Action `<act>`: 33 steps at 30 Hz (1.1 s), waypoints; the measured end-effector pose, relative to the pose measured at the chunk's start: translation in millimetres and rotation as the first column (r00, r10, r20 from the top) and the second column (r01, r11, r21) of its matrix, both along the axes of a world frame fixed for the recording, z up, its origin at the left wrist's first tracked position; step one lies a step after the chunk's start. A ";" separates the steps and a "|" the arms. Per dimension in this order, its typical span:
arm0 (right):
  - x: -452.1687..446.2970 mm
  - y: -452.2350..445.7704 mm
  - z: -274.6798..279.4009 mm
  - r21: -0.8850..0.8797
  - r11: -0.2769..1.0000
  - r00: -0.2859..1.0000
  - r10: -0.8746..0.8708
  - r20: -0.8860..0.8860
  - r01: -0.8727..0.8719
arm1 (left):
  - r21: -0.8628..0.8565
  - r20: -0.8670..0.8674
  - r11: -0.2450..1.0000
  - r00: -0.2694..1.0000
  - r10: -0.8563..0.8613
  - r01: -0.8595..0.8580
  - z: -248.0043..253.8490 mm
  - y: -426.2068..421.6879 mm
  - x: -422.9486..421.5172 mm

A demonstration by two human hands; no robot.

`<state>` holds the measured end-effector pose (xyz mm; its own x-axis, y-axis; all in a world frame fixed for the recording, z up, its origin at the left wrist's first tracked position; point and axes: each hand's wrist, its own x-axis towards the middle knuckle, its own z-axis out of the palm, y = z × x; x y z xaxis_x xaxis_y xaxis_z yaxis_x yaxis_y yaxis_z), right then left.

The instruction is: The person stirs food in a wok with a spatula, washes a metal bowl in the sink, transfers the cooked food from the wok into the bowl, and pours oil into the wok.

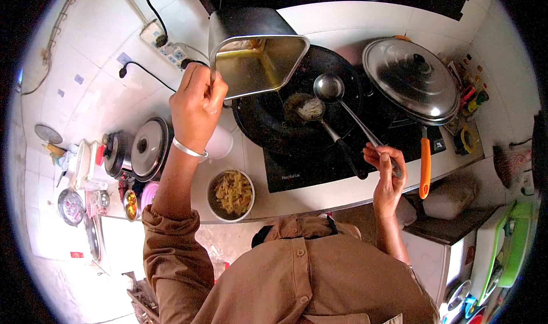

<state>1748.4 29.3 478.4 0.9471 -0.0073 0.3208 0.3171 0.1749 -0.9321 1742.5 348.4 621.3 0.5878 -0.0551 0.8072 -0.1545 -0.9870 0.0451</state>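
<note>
My left hand [198,104] grips the rim of a rectangular metal container [262,67], which is tilted with its opening toward me above the wok [262,121]. A yellowish, oily film shows on its inside walls. My right hand [388,173] is closed around the handle of a metal ladle [329,88], its bowl over the wok, near the container's lower right corner. In the wok lies a second utensil, a black-handled spoon or ladle [342,147], with a whitish lump [311,108] in its bowl. Its handle reaches over the wok's near edge.
A lidded pan [411,79] with an orange handle [424,164] stands right of the wok on the black cooktop [285,173]. A bowl of sliced food [231,194] sits at the counter's front edge. Lidded pots [149,150] and a power strip [171,53] are at left.
</note>
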 end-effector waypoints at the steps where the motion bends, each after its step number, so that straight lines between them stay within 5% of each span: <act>1: 0.0 -0.1 0.3 0.001 1.000 1.000 0.000 0.001 0.000 | 0.001 0.001 1.000 1.000 0.000 0.000 0.3 0.0 0.1; 33: 3.8 -15.8 7.5 0.012 0.987 0.987 0.158 -0.022 -0.157 | 0.210 0.192 0.972 0.979 0.063 -0.104 31.4 -3.5 13.9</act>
<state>1752.2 13.5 485.8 0.9437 0.1396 0.2999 0.2637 0.2301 -0.9368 1756.4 344.8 652.7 0.4418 -0.1985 0.8749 -0.0565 -0.9794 -0.1937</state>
